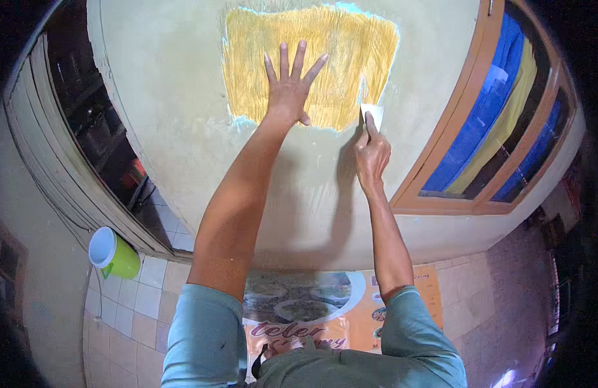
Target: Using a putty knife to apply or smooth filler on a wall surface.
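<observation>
A pale, greyish wall (176,103) fills most of the view, its edges bent by the lens. Below it spreads a floor (137,326) of light square tiles. On the right of the wall is a window (418,187) in a brown frame, with blue cloth (477,126) and yellow cloth (502,119) showing behind its glass. At the foot of the wall lies a printed banner (299,297), partly covered by the person's body. High on the wall, in front of the person, is a roughly rectangular yellow patch (341,55), streaked all over and rimmed in places with pale blue. A green bucket (123,260) with a pale inside stands on the tiles at the left, near the wall. The two hands are apart: the left hand (289,94) lies on the patch, back toward the camera, fingers spread wide, while the right hand (373,155) is closed around a small white scraper (378,115), index finger extended along it. The scraper is at the patch's lower right edge, just below a thin pale blue streak (362,87).
</observation>
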`<state>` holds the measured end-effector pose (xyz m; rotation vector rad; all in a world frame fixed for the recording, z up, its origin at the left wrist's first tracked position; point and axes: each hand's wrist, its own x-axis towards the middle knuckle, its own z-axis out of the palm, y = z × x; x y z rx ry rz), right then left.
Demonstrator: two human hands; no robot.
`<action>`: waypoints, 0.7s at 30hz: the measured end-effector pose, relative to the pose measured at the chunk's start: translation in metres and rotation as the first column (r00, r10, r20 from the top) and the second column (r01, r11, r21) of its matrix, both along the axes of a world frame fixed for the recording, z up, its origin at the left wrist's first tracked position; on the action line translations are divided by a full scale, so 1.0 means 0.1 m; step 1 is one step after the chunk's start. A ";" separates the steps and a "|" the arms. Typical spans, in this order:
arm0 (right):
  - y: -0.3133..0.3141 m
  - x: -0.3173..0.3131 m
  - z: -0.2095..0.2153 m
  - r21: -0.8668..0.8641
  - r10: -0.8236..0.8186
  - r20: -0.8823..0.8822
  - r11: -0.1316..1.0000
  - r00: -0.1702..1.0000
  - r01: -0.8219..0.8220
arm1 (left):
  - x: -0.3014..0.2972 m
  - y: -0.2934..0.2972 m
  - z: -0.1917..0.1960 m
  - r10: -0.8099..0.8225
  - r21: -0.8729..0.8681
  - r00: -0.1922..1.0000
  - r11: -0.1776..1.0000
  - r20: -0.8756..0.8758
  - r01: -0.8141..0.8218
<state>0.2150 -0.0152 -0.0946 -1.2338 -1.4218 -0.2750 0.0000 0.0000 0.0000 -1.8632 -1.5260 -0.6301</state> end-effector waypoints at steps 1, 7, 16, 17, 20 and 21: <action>0.01 0.00 -0.01 -0.043 0.000 -0.009 0.999 1.000 -0.001 | 0.01 0.01 0.00 0.002 -0.003 1.000 1.000 0.001 -0.002; -0.01 -0.03 0.20 0.060 0.043 0.017 0.997 0.999 -0.044 | 0.00 -0.01 -0.01 0.040 -0.033 0.999 0.999 -0.004 -0.041; 0.03 -0.08 0.20 0.060 0.021 -0.011 0.998 1.000 -0.020 | -0.01 0.00 0.02 0.029 -0.021 0.999 0.999 -0.017 -0.029; 0.03 -0.09 0.26 0.105 0.020 0.008 0.994 1.000 -0.021 | -0.02 0.01 0.02 0.028 -0.007 0.999 1.000 -0.020 -0.028; 0.03 -0.07 0.06 0.026 0.027 -0.002 0.999 1.000 -0.027 | -0.02 -0.01 0.01 0.008 -0.018 1.000 1.000 -0.008 -0.008; 0.00 -0.05 -0.07 -0.006 0.024 0.003 1.000 1.000 -0.024 | -0.02 -0.01 0.01 -0.004 -0.023 1.000 1.000 -0.001 0.004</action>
